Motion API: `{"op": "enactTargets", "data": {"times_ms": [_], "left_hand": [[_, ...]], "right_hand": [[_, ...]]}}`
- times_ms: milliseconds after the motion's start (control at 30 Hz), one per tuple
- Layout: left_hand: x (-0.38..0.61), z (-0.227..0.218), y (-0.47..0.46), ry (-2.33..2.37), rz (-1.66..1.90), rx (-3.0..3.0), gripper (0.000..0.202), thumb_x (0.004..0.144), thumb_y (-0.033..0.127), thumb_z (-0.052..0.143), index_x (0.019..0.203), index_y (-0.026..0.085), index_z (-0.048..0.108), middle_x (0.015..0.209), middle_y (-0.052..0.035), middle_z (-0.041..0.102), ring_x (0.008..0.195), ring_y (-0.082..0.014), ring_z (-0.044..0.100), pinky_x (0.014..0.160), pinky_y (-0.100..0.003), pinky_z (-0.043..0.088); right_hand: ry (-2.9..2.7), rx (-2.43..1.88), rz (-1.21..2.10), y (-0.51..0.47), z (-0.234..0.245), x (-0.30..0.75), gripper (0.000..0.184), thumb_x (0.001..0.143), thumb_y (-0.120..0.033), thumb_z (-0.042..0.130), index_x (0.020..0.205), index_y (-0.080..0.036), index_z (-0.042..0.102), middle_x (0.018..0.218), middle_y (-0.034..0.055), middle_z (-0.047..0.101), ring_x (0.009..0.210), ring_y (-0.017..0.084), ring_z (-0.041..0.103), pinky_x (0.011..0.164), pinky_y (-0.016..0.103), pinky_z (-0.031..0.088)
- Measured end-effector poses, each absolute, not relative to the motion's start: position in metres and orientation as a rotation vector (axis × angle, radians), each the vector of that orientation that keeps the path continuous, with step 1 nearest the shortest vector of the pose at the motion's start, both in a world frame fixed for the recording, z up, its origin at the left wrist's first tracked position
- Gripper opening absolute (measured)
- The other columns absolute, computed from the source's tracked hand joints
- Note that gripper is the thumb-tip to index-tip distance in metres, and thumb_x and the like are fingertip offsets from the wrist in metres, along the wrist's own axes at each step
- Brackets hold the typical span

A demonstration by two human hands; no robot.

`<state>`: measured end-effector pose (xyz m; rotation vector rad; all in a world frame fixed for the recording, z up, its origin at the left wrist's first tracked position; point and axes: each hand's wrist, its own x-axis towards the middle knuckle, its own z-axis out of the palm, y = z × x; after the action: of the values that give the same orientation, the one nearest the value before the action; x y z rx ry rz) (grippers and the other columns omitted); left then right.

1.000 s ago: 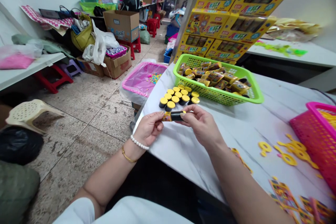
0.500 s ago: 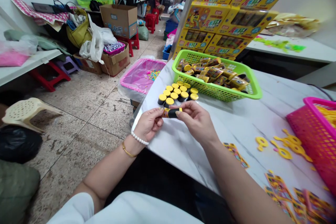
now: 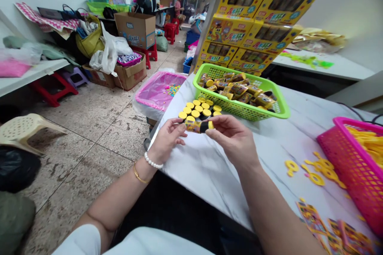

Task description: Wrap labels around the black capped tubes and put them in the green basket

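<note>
Between both hands, above the table, lies a small black container (image 3: pixel 204 127) with a yellow cap, held sideways. A yellow printed sleeve (image 3: pixel 193 126) covers its left part. My left hand (image 3: pixel 168 139) pinches the sleeved end between thumb and index finger, its other fingers loosely curled. At the capped end, my right hand (image 3: pixel 236 139) grips with thumb and fingers. Just beyond stands a cluster of black containers with yellow caps (image 3: pixel 197 108). Behind them, a green basket (image 3: pixel 257 115) is heaped with similar containers in printed sleeves.
At right, a pink basket (image 3: pixel 344 159) holds yellow plastic pieces; several yellow ring-shaped pieces (image 3: pixel 315 178) and printed cards (image 3: pixel 312 217) lie beside it. Stacked yellow boxes (image 3: pixel 233 32) rise behind the green basket. A lined pink basket (image 3: pixel 149 91) with colourful beads adjoins the table's left edge.
More of the printed sleeve shows between my hands, which have moved slightly apart. My left fingers have loosened and straightened a little. The camera view has shifted slightly.
</note>
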<state>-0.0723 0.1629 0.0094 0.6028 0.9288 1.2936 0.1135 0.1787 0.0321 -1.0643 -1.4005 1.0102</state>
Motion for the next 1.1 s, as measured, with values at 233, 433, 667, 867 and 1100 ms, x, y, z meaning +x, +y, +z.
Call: {"op": "enactTargets", "data": {"times_ms": [233,433,667,867,1100], "left_hand": [[-0.079,0.013,0.164,0.777,1.076,0.738,0.045,0.06,0.037,0.093,0.09,0.011,0.071,0.072,-0.0037,0.069,0.061,-0.0112,0.063,0.058,-0.023,0.049],[-0.073,0.012,0.165,0.737,1.06,0.685,0.049,0.062,0.042,0.091,0.096,0.012,0.071,0.079,-0.0047,0.07,0.063,-0.0131,0.066,0.056,-0.023,0.05],[-0.081,0.001,0.167,0.83,1.121,0.71,0.042,0.068,0.042,0.087,0.088,0.011,0.069,0.068,-0.0021,0.065,0.051,-0.0083,0.057,0.048,-0.02,0.043],[-0.078,0.003,0.164,0.826,1.255,0.941,0.031,0.071,0.03,0.086,0.096,0.014,0.075,0.081,-0.0038,0.071,0.066,-0.0096,0.061,0.064,-0.021,0.048],[-0.076,0.006,0.17,0.848,1.231,1.11,0.032,0.073,0.03,0.085,0.098,0.015,0.074,0.093,-0.0066,0.072,0.077,-0.0129,0.065,0.073,-0.023,0.051]], "right_hand": [[-1.911,-0.94,0.723,0.172,0.032,0.105,0.021,0.083,-0.034,0.076,0.102,-0.028,0.075,0.099,0.0061,0.067,0.087,0.019,0.066,0.076,0.035,0.06],[-1.955,-0.916,0.48,0.174,0.028,0.106,0.019,0.084,-0.024,0.073,0.102,-0.029,0.074,0.1,0.0063,0.067,0.094,0.021,0.067,0.084,0.039,0.058],[-2.007,-0.955,0.517,0.174,0.031,0.107,0.022,0.085,-0.028,0.072,0.107,-0.027,0.072,0.105,0.0068,0.073,0.09,0.021,0.07,0.081,0.038,0.06],[-1.97,-1.046,0.581,0.172,0.035,0.111,0.021,0.079,-0.025,0.077,0.1,-0.026,0.073,0.092,0.0029,0.077,0.078,0.02,0.072,0.077,0.038,0.062],[-1.651,-1.089,0.999,0.171,0.021,0.101,0.028,0.078,-0.04,0.08,0.099,-0.022,0.074,0.091,0.0064,0.079,0.079,0.023,0.077,0.08,0.04,0.066]]}}
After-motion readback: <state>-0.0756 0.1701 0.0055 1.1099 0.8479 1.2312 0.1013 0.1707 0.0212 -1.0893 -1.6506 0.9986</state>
